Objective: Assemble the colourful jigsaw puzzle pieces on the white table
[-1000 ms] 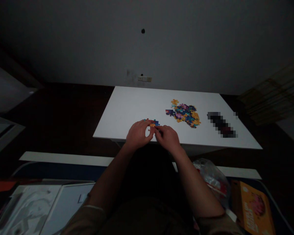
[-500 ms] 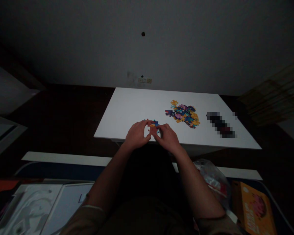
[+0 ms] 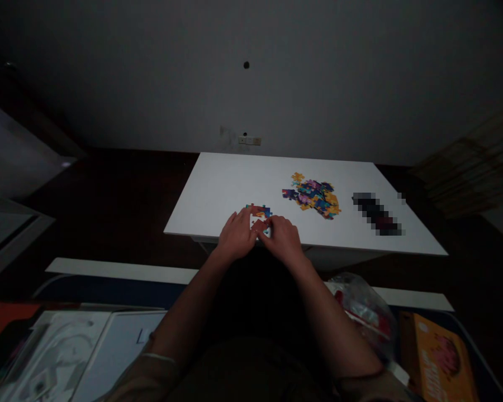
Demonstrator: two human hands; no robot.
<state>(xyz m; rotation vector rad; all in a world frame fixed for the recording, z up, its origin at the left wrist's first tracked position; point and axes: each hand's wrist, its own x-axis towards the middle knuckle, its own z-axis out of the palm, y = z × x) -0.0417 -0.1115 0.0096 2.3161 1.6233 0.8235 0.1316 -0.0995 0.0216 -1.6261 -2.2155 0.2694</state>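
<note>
A small joined patch of coloured puzzle pieces (image 3: 260, 214) lies near the front edge of a white table (image 3: 218, 184). My left hand (image 3: 236, 237) rests beside its left side, fingers curled and pinching at a piece. My right hand (image 3: 283, 239) comes in from the right, fingertips closed on the same patch. Both hands meet over its near edge and hide part of it. A heap of loose puzzle pieces (image 3: 313, 195) lies further back on the table, to the right of the hands.
A dark pixelated object (image 3: 376, 213) lies on the table's right part. By my right side sit a clear plastic bag (image 3: 362, 312) and an orange box (image 3: 440, 357). White papers or boards (image 3: 75, 352) lie at lower left. The room is dim, with a dark floor.
Both hands have closed in together over the small joined patch. The view has shifted slightly. The loose heap has not moved.
</note>
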